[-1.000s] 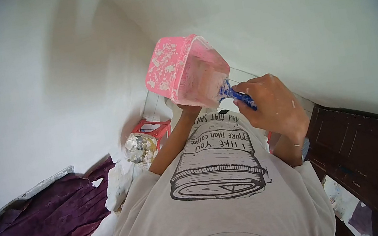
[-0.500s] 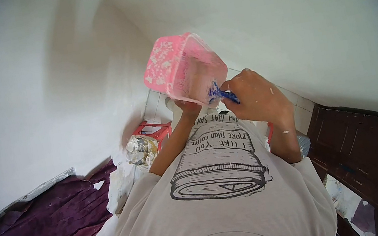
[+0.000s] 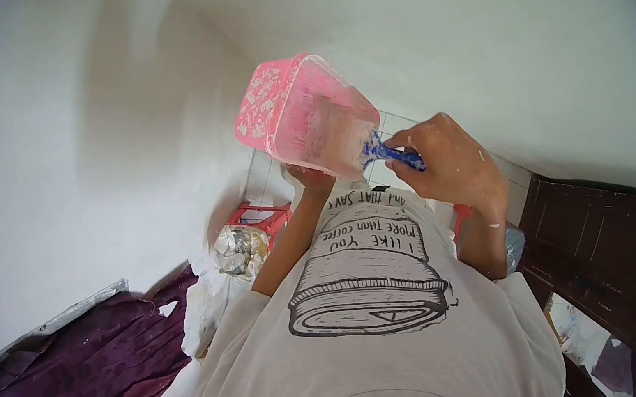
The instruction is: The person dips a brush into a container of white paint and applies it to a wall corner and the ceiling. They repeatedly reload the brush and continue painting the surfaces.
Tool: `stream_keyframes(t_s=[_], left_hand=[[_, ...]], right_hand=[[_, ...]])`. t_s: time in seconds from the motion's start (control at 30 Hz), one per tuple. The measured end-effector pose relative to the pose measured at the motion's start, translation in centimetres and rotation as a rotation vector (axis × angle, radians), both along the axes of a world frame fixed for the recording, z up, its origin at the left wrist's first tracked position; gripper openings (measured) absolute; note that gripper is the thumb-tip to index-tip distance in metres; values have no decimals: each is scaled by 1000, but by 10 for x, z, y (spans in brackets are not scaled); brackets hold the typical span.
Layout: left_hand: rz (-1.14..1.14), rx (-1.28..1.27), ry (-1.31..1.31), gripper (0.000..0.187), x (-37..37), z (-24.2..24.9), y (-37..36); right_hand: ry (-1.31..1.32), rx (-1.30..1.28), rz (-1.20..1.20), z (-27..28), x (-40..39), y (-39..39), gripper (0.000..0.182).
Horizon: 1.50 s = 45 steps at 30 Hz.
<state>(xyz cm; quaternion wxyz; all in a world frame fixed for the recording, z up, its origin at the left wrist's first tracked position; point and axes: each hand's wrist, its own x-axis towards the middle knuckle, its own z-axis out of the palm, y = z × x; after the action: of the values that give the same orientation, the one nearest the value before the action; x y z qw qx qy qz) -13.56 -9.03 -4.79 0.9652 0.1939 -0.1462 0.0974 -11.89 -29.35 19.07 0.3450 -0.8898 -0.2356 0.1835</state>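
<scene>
A pink plastic tub [image 3: 263, 112], spattered with dried white paint, is tilted so that its open mouth faces right and toward me. My left hand [image 3: 310, 176] supports it from below, its fingers partly hidden by the tub. In my right hand [image 3: 453, 156] is the blue handle of a paint brush [image 3: 399, 156], pinched between thumb and fingers. The brush head lies at the tub's lower right rim, its bristles reaching inside. Streaks of paint coat the tub's inner walls.
White walls meet in a corner ahead. A red stool [image 3: 275, 219] with a paint-stained bundle [image 3: 239, 249] stands lower left. Purple cloth [image 3: 95, 367] lies at the far left. A dark wooden cabinet [image 3: 607, 236] is at the right.
My right hand and the brush have moved right and slightly down, bringing the brush nearer the rim. The tub has shifted slightly left, with my left hand still under it.
</scene>
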Motion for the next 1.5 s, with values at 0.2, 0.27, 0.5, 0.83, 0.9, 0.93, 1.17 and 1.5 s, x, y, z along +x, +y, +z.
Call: stream_keyframes(t_s=[0.2,0.27,0.5,0.83,0.9,0.93,1.17,1.5], left_hand=[[169,80,215,72,9,-24,6],[172,103,216,72,6,-18,5],[236,215,260,71,4,4,1],[187,40,412,70,23,49,36],[166,68,532,69,20,57,48],[170,72,509,69,21,57,57],[181,51,553,66,58,44,126],[-87,269,560,64,103,39,245]], right_hand=[[-233,-35,90,-22,-1,8,19],[-191,-23,76,-15,-2,4,19],[-202,33,100,-26,3,4,20],[421,660,-126,-62,13,16,17],[490,790,-220,-84,16,30,21],[470,798,-207,-86,21,40,21],[288,1148,-438,-102,80,128,24],[206,1023,-294,-45,201,263,30]])
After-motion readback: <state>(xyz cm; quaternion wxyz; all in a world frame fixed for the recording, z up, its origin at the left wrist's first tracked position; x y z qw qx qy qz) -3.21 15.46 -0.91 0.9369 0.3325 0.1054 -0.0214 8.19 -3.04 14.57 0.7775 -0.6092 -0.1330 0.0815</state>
